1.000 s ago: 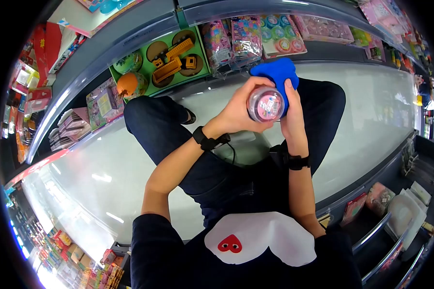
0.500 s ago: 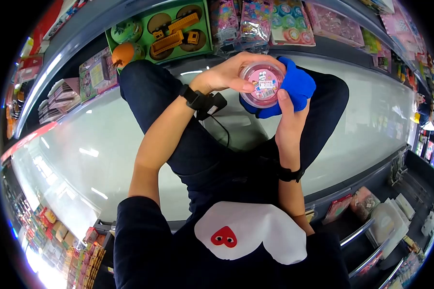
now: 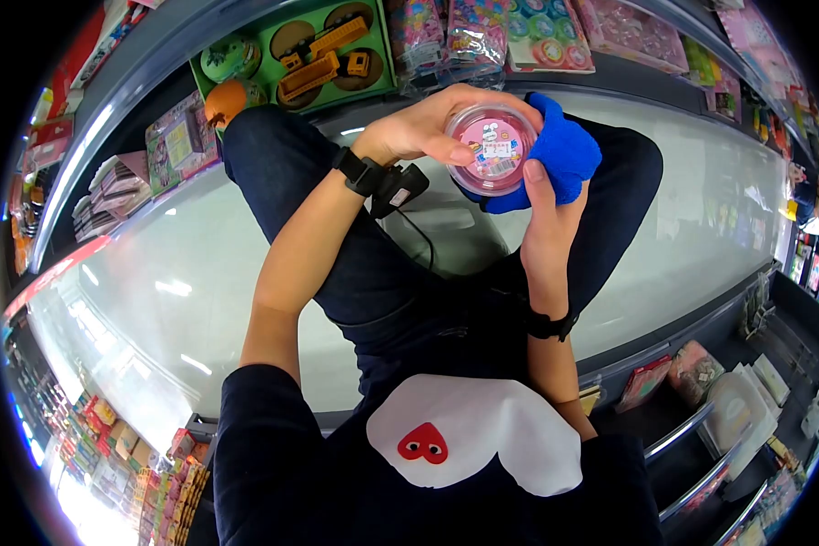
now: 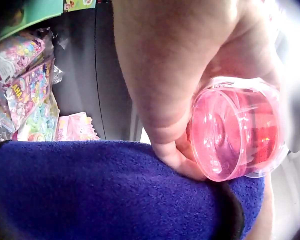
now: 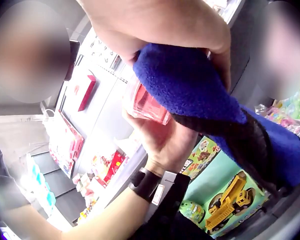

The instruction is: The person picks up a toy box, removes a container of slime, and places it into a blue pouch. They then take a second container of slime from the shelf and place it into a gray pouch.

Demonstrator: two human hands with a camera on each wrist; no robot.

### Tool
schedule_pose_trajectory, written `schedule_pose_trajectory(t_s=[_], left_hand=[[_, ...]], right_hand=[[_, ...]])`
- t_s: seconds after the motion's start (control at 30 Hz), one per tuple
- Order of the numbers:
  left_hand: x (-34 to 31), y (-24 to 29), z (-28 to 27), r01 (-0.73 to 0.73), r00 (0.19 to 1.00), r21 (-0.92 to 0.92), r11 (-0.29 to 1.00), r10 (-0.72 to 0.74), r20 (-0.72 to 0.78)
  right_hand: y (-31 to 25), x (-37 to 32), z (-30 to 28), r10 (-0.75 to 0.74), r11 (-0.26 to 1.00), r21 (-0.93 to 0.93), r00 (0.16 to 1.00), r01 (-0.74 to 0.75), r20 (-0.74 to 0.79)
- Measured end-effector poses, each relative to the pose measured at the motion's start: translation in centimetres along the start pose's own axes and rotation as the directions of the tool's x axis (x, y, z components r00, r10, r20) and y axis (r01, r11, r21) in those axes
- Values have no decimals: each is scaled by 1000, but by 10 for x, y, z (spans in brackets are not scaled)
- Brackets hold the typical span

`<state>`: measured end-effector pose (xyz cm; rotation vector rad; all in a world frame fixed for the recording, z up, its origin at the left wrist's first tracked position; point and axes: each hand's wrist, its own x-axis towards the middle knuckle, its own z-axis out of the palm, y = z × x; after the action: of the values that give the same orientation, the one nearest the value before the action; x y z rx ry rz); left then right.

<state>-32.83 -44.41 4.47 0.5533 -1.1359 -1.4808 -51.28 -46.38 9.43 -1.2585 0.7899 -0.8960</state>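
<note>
A clear round tub with pink contents (image 3: 493,150) faces the head camera, its label up. The left hand (image 3: 432,127) grips it with fingers around the far side and thumb on the label side. In the left wrist view the tub (image 4: 237,130) shows side-on beside the left hand (image 4: 175,65). A blue cloth (image 3: 564,159) with a dark edge lies against the tub's right side. The right hand (image 3: 551,214) holds this cloth, its thumb touching the tub's rim. In the right wrist view, the right hand (image 5: 165,25) curls over the blue cloth (image 5: 190,85).
Crossed legs in dark trousers lie under the hands on a pale glossy floor (image 3: 692,218). Beyond the knees, a low shelf holds a green box (image 3: 287,27) with yellow toy trucks and several pink packages. A lower-right rack (image 3: 682,432) has metal rails.
Both hands have moved away from the body with the tub and cloth. The tub has turned its label toward the head camera, and the cloth has shifted to its right.
</note>
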Motion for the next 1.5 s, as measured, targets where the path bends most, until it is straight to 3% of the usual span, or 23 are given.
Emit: schedule_pose_trajectory(t_s=[0.23,0.53,0.73,0.93,1.03,1.07,1.1,1.17,1.27,1.37,1.5], left_hand=[[-2,10,5,51,998,4,999,-50,-25],[-3,0,-3,-14,999,-65,998,17,41],[-7,2,-6,19,999,-65,998,-16,52],[-3,4,0,-78,995,-23,997,80,52],[3,-9,11,-118,989,-245,962,92,-114],[6,-14,16,-166,967,-313,935,92,-239],[7,-19,19,-217,957,-525,823,72,-282],[11,-24,18,-271,958,-719,640,102,-270],[16,-16,26,-281,893,-768,576,-135,-429],[16,-13,24,-258,946,-821,510,-37,-321],[17,-14,23,-251,952,-812,527,-18,-306]], right_hand=[[3,-3,-1,25,1000,-7,999,-25,-28],[7,-7,2,-9,998,-65,1000,8,-17],[10,-11,7,-23,998,-53,1000,22,-3],[10,-6,-4,-4,999,-40,997,1,-82],[16,4,-15,-11,1000,4,974,12,-228],[13,6,-18,0,1000,16,974,3,-226],[11,8,-20,13,1000,28,974,-7,-225],[10,10,-19,27,999,44,972,-18,-232],[16,10,-20,37,999,6,972,-36,-232],[22,9,-19,48,998,-30,972,-56,-231],[25,11,-17,14,998,-51,969,-27,-246]])
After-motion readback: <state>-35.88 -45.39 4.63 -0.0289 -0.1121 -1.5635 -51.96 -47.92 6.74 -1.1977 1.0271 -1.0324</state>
